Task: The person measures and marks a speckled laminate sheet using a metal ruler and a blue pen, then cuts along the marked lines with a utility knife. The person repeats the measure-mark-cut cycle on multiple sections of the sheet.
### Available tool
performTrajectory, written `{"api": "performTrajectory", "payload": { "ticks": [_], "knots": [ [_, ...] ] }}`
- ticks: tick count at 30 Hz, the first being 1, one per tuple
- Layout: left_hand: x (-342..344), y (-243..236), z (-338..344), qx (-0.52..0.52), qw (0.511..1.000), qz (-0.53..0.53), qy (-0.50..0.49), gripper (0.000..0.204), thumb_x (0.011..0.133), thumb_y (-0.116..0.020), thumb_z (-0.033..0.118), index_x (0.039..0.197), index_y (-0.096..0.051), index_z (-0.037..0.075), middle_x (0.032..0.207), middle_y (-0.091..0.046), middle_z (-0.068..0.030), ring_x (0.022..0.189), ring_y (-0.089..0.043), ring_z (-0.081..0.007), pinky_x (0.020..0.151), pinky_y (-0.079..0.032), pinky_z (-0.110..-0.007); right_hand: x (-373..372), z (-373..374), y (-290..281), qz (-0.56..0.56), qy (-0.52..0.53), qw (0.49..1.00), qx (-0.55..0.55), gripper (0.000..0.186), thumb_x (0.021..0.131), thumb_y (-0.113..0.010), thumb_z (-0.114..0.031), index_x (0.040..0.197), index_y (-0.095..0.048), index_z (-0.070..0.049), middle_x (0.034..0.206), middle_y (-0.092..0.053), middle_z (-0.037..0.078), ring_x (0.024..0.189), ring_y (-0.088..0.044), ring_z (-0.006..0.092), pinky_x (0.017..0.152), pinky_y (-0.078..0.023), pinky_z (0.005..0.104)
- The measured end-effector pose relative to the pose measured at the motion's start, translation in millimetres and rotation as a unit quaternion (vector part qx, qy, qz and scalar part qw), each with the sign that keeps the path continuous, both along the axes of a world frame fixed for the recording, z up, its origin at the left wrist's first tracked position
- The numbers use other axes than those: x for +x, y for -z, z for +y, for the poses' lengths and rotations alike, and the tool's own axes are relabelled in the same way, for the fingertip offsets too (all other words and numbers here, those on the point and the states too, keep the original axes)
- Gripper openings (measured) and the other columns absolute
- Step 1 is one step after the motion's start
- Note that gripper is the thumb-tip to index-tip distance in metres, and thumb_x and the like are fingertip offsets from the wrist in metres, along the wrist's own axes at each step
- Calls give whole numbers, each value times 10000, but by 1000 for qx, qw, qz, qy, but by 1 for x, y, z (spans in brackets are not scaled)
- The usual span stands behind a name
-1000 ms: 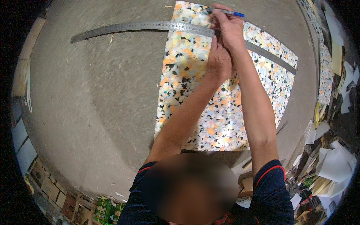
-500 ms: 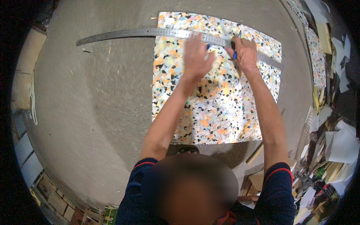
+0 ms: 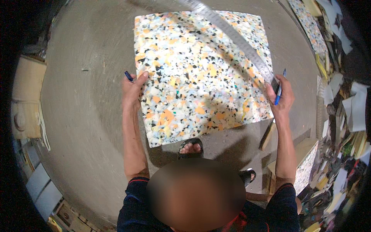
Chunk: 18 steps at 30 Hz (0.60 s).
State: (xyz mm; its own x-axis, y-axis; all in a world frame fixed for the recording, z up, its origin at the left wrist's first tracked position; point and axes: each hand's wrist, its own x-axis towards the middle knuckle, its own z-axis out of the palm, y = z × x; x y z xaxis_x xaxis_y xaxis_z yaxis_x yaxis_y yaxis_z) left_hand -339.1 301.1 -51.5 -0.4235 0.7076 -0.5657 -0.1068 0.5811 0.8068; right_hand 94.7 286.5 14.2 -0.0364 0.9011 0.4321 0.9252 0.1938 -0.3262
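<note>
A square multicoloured speckled foam sheet (image 3: 181,77) is in front of me, tilted slightly. At its left edge my left hand (image 3: 133,88) is closed, thumb on top, and a short dark blue pen-like piece (image 3: 128,76) sticks out of the same hand. Beside the right edge, my right hand (image 3: 283,94) grips the near end of a long steel ruler (image 3: 235,38) together with a blue pen (image 3: 278,94). The ruler slants up and left above the sheet, casting a shadow on it; its far end runs out of view.
Grey floor (image 3: 89,127) surrounds the sheet. My sandalled foot (image 3: 191,147) is at its near edge. Foam and paper scraps (image 3: 353,110) pile up on the right, with a wooden strip (image 3: 267,135) nearer. Boxes (image 3: 29,94) line the left.
My hands have moved apart from the sheet's upper part to its two sides. The ruler, formerly lying across the sheet, is lifted and slanted. The sheet has shifted left and turned.
</note>
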Motion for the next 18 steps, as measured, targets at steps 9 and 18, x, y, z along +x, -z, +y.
{"api": "performTrajectory", "payload": {
  "ticks": [9, 18],
  "knots": [
    [-3, 180, 17, 242, 960, -58, -131, 281, 927, -714, 35, 1043, -459, 60, 979, -676, -169, 823, -698, -184, 714, -604, -328, -42, -26, 95, 36, 256, 960, -111, 414, 861, -803, -296, 1135, -687, -7, 927, -703, 124, 819, -646, 192, 764, -531, 341],
    [-20, 4, 148, -34, 985, -170, -7, 346, 938, -710, 123, 1156, -488, -29, 1062, -643, -175, 926, -663, -255, 814, -561, -391, -187, 25, -111, 107, 128, 974, -151, 364, 861, -789, -168, 1154, -638, -16, 938, -669, 153, 830, -675, 272, 754, -540, 382]
  ]
}}
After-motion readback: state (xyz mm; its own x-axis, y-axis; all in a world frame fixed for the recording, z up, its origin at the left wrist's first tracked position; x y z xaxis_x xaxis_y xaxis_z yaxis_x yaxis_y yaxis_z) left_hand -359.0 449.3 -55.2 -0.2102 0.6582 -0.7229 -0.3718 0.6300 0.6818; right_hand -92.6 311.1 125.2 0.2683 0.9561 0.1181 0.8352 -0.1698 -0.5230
